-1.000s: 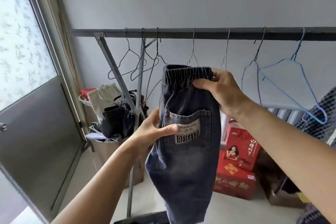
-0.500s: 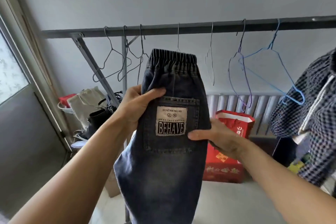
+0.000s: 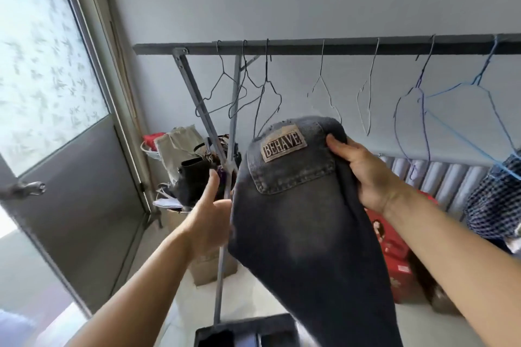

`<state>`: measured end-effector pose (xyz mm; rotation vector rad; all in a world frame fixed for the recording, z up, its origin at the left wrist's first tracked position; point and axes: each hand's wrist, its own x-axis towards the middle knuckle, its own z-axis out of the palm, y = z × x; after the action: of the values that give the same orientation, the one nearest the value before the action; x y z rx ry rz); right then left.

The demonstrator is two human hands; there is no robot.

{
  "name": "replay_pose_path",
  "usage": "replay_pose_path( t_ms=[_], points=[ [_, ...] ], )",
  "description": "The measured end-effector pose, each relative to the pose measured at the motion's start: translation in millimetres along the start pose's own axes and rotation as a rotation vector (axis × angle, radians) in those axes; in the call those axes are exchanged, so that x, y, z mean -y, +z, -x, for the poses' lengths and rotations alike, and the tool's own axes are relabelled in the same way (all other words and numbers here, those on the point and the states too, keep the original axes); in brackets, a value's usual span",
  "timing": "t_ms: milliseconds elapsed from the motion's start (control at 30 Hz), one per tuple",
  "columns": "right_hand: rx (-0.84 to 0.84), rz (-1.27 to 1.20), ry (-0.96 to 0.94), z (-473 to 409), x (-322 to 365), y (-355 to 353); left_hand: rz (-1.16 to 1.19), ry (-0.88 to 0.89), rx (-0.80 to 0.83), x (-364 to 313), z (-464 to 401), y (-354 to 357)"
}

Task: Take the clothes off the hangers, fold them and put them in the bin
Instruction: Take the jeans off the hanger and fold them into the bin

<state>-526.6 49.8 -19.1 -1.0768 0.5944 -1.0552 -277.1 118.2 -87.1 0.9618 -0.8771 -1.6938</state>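
Both hands hold one pair of dark jeans (image 3: pixel 304 220) in the air. Right hand (image 3: pixel 363 172) clamps the folded top edge beside the BEHAVE patch (image 3: pixel 283 146); left hand (image 3: pixel 210 214) pinches the opposite edge, thumb raised. Empty wire hangers (image 3: pixel 324 93) hang on the rail (image 3: pixel 310 46) above both hands. A dark bin (image 3: pixel 245 331) sits below them.

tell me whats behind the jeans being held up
Behind the jeans, wire hangers hang from the rail, with red boxes and a radiator at right. The jeans cover whatever sits directly behind them.
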Motion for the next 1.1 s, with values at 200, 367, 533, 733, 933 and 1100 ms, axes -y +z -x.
replay_pose_path(
  t_ms=[200,367,533,733,933,1100],
  points=[
    [-0.12,-0.041,0.108,-5,4,-17,0.248,0.128,0.103,57,8,-6],
    [-0.149,-0.012,0.15,1,9,-25,0.046,0.21,-0.045,52,13,23],
    [0.045,-0.045,0.099,11,8,-37,0.013,0.329,-0.283,11,14,51],
    [0.127,0.343,0.176,20,-14,-49,0.014,0.3,-0.326,-20,10,64],
    [0.151,0.265,0.129,22,1,-38,-0.368,0.28,-0.105,-36,27,50],
    [-0.047,0.386,0.051,17,12,-25,-0.431,0.265,-0.222,-43,26,56]
  ],
)
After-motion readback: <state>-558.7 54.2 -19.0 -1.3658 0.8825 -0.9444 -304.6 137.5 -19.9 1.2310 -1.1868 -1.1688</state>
